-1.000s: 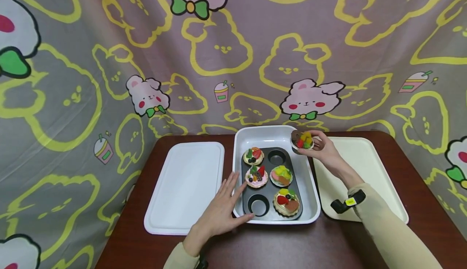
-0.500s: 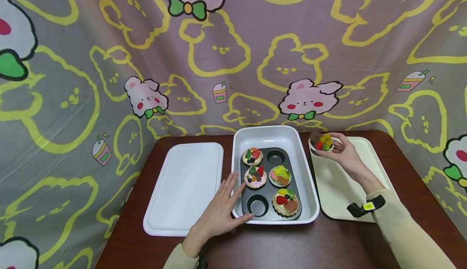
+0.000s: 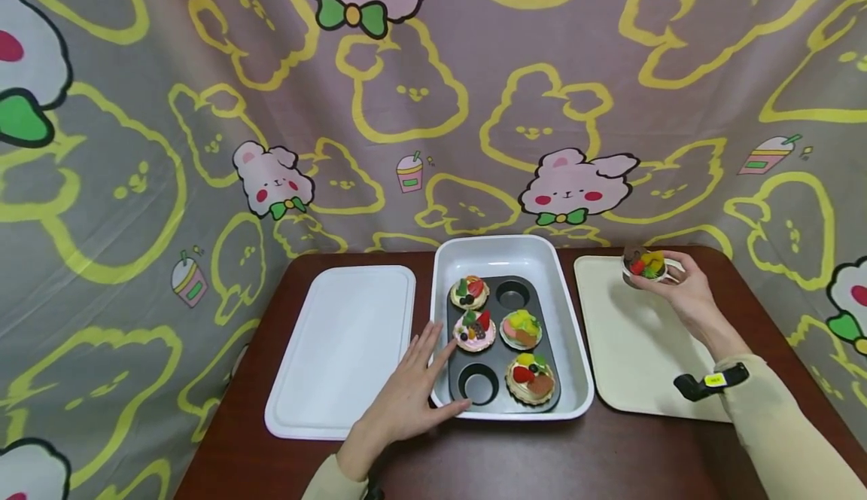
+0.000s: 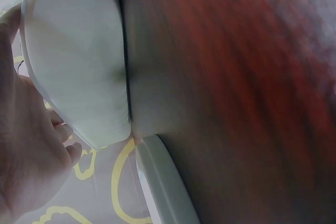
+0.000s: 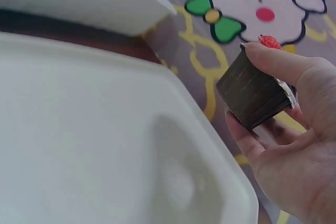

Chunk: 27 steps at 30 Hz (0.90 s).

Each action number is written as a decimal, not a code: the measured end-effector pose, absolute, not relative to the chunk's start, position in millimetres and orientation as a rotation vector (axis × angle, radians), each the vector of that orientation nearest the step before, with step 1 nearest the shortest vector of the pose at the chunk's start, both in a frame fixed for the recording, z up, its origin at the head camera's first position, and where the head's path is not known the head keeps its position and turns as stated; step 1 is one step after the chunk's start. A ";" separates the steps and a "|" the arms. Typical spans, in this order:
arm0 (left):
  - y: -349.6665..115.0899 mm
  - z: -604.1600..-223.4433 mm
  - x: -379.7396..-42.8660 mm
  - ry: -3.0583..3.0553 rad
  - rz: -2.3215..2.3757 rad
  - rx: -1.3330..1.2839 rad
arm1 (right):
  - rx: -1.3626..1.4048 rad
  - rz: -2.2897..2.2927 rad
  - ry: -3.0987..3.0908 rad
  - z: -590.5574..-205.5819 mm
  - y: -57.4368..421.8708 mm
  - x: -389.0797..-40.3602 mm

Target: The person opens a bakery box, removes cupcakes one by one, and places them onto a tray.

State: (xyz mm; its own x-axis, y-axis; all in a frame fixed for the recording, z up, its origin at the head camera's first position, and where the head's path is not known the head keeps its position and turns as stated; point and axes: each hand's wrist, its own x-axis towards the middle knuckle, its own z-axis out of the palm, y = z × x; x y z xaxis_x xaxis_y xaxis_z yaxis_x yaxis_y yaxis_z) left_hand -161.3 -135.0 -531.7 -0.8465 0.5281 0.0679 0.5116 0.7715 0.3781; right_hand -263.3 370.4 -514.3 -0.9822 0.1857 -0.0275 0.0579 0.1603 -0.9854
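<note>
My right hand (image 3: 687, 289) pinches a toy cupcake (image 3: 645, 266) over the far part of the cream tray (image 3: 650, 349). The cupcake has a dark ridged cup (image 5: 252, 90) and a fruit topping with a red berry (image 5: 269, 41). In the right wrist view a shadow falls on the tray below. My left hand (image 3: 406, 387) lies with fingers spread against the left wall of the deep white bin (image 3: 579, 364). Inside the bin is a dark muffin tin (image 3: 497, 368) with several fruit-topped cupcakes; its far-right and near-left cups hold none.
A flat white tray (image 3: 342, 353) lies left of the bin on the dark brown table (image 3: 501, 458). Behind stands a patterned curtain (image 3: 474, 108), close to the table's far edge.
My right hand has carried the cupcake rightward from above the bin's far-right corner to over the cream tray. The left hand stays in place at the bin.
</note>
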 end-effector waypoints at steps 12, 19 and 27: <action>-133.8 -530.9 -160.7 2.919 0.591 0.874 | -0.655 1.554 -2.511 -527.5 393.5 -278.5; -133.5 -531.3 -161.3 2.921 0.594 0.883 | -0.787 1.570 -2.413 -537.4 393.2 -289.1; -135.0 -531.6 -161.6 2.920 0.603 0.894 | -0.802 1.492 -2.482 -544.3 394.0 -290.3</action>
